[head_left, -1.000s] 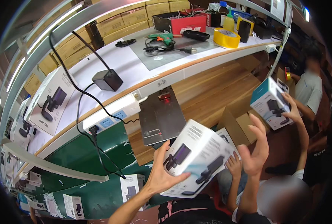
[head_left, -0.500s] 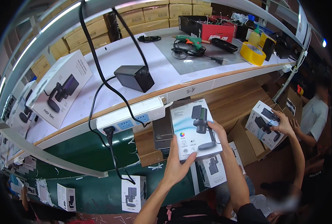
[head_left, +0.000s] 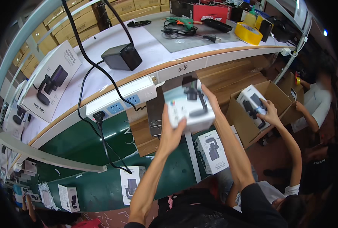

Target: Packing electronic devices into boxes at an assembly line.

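Observation:
Between my two hands is a white microphone box [head_left: 184, 108], tilted and a little blurred, with a dark desk microphone printed on its face. My left hand [head_left: 170, 133] grips its left side, the thumb lying on the near edge. On the opposite side my right hand [head_left: 213, 104] holds it, fingers partly hidden. Behind and below it is a dark flat machine or plate [head_left: 153, 114] on a wooden board [head_left: 138, 138], mostly covered by the box. Another microphone box [head_left: 210, 154] stands near my right forearm.
A white power strip [head_left: 119, 99] with a black plug runs along the shelf edge. Above sit a black block [head_left: 121, 57], yellow tape [head_left: 248, 33] and a green glue gun [head_left: 182, 23]. At right, a co-worker's hand [head_left: 271, 113] holds a microphone box [head_left: 252, 106] over an open carton [head_left: 235, 119].
The box in my hands has tipped, its top leaning away. The view has shifted. At right, the co-worker's box has moved into the open carton's mouth.

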Available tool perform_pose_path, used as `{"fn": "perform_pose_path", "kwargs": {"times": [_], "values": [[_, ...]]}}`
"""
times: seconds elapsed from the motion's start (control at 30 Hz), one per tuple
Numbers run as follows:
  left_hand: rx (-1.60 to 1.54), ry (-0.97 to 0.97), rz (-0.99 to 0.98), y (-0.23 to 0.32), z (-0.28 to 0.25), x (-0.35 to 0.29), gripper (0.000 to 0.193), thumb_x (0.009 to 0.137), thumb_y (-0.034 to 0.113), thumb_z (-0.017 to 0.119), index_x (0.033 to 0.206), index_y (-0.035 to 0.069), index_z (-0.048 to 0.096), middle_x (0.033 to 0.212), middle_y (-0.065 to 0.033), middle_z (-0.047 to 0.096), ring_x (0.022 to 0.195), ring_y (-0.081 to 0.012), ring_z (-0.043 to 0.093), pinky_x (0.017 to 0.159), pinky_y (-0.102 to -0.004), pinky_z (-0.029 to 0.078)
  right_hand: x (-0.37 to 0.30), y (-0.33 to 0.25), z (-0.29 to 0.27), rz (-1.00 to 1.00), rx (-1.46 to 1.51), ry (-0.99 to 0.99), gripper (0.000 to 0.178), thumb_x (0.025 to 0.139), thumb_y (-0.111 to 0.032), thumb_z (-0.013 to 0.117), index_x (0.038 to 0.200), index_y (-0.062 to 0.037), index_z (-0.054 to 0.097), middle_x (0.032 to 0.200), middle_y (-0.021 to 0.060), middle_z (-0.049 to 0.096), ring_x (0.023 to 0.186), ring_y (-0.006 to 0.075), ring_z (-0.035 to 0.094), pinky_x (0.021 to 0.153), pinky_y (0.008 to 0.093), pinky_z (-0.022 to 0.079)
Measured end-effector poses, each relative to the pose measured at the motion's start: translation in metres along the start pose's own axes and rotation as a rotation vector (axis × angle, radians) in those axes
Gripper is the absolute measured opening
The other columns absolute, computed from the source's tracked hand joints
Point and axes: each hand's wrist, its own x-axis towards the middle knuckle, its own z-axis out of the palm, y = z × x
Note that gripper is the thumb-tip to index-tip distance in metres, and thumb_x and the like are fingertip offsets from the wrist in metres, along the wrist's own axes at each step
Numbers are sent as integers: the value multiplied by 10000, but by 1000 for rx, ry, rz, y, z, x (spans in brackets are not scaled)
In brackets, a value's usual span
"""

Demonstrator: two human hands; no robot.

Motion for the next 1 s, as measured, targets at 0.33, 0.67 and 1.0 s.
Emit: {"fn": "perform_pose_path", "kwargs": {"times": [0.33,0.67,1.0], "values": [[-395,-218,-351,-43,-27,-171,751,785,-10,791,1411,-1,375,1302,-110,550,1212,-212,541,1045,-368,435,-268,144,19,-1033,-1272,308,1155,556,-452,925,1420,-27,287,1423,317,301,1306,454,366,1068,540,325],[-84,-416,-545,-104,-33,-191,620,818,122,814,1335,-27,506,1247,-129,625,1159,-217,589,997,-363,469,-297,163,31,-1007,-1580,331,1055,607,-434,916,1426,-140,318,1406,317,304,1243,478,386,977,559,364],[483,-274,-393,-49,-44,-204,546,824,314,800,1203,-34,617,1186,-224,654,1125,-368,622,989,-413,467,-278,125,-12,-565,-1464,548,947,557,-330,897,1348,0,494,1430,340,336,1275,503,394,1066,545,335]]}}
